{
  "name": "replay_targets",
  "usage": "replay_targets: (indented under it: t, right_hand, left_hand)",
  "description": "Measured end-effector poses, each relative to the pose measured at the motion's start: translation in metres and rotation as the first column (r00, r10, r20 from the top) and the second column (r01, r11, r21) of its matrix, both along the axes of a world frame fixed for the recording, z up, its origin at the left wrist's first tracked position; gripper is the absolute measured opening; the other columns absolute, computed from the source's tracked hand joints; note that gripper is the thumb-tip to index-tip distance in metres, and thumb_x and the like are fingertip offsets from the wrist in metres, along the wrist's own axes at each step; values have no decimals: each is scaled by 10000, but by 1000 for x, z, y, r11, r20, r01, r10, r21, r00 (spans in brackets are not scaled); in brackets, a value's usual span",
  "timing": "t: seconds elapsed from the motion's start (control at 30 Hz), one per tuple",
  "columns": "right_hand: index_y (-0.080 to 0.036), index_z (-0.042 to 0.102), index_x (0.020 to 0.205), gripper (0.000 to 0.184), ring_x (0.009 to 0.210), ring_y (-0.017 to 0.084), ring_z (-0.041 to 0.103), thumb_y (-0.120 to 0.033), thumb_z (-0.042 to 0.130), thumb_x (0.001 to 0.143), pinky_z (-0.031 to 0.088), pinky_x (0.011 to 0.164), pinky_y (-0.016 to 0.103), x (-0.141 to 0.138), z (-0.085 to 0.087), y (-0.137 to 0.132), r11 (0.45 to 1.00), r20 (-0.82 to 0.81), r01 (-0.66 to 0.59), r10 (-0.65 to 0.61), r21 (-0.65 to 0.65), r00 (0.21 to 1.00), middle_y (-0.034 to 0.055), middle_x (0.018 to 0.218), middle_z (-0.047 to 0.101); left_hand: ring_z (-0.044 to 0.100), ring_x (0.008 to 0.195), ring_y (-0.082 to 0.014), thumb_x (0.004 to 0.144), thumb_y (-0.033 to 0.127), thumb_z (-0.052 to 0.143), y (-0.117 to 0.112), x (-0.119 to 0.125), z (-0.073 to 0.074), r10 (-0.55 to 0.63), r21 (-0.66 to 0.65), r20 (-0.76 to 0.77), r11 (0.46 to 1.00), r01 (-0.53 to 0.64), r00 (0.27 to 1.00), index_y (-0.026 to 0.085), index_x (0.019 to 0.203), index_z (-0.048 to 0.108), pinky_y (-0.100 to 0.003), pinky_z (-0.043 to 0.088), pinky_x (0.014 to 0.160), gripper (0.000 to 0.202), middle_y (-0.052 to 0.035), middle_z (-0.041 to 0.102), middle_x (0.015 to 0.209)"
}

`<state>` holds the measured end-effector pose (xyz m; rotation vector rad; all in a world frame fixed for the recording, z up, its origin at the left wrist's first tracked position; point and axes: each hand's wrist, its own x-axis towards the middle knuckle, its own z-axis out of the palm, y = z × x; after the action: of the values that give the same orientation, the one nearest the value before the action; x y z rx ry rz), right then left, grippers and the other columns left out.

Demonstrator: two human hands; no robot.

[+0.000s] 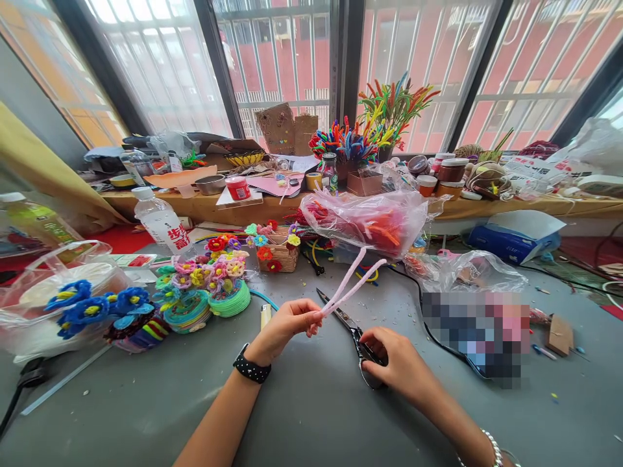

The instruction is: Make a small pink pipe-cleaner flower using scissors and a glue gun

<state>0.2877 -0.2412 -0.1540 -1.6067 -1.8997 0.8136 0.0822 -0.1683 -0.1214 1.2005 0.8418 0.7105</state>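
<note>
My left hand (pixel 292 323) pinches pale pink pipe cleaners (pixel 361 280) between thumb and fingers. Two fuzzy lengths spread in a narrow V toward the window; whether they are one folded piece is hidden in my grip. Black-handled scissors (pixel 343 316) lie on the grey table, blades pointing away and slightly apart. My right hand (pixel 403 360) curls its thumb and fingers around the scissors' handles. Left of my left hand are small round pots with pipe-cleaner flowers: a green one (pixel 230 298) and a striped one with blue flowers (pixel 139 332).
A plastic bag of red pipe cleaners (pixel 365 220) lies behind the scissors. A water bottle (pixel 160 224) stands at the left. A black cable (pixel 428 324) runs along the right, near a blue tissue pack (pixel 506 240). The cluttered ledge (pixel 272 207) spans the back.
</note>
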Motion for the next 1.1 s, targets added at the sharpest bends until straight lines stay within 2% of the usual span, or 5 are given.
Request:
replay_targets:
  t: [0.1, 0.27, 0.43, 0.77, 1.1]
  right_hand:
    - [-170, 569, 828, 184, 754, 176, 522, -241, 583, 659, 429, 659, 286, -1, 7, -1, 1000, -66, -6, 8, 31, 998, 38, 797, 573]
    - [-159, 584, 869, 294, 776, 172, 552, -402, 566, 704, 449, 680, 271, -5, 18, -6, 999, -356, 38, -33, 5, 934, 60, 888, 592]
    - [-142, 573, 750, 303, 641, 140, 527, -430, 479, 767, 430, 604, 243, -6, 14, -6, 990, -511, 134, -137, -42, 849, 22, 670, 560]
    - [-143, 564, 732, 277, 611, 118, 508, -414, 509, 754, 414, 580, 217, -7, 12, -5, 988, -568, 138, -149, -63, 809, 3, 638, 540]
    - [-148, 576, 746, 319, 614, 142, 524, -460, 507, 736, 430, 604, 242, -4, 13, -4, 976, -646, 213, -192, -47, 738, 29, 657, 575]
  left_hand:
    - [471, 475, -60, 610, 315, 664, 0, 1, -3, -57, 65, -103, 996, 63, 993, 115, 603, 570, -174, 329, 454, 221, 18, 549, 539]
    - [511, 492, -68, 627, 336, 647, -2, 4, -11, -244, 88, -257, 958, 274, 935, 119, 672, 596, -167, 311, 435, 227, 4, 598, 605]
    - [534, 538, -89, 623, 365, 643, -6, 7, -14, -350, 97, -273, 917, 387, 896, 121, 674, 604, -199, 394, 536, 252, -5, 615, 622]
    - [496, 556, -79, 670, 362, 610, -5, 7, -13, -388, 128, -242, 896, 426, 889, 124, 840, 606, -184, 397, 532, 292, 3, 558, 636]
    - [449, 498, -65, 716, 376, 550, -5, 8, -7, -236, 218, -286, 928, 303, 929, 122, 692, 621, -171, 316, 459, 266, 7, 522, 601]
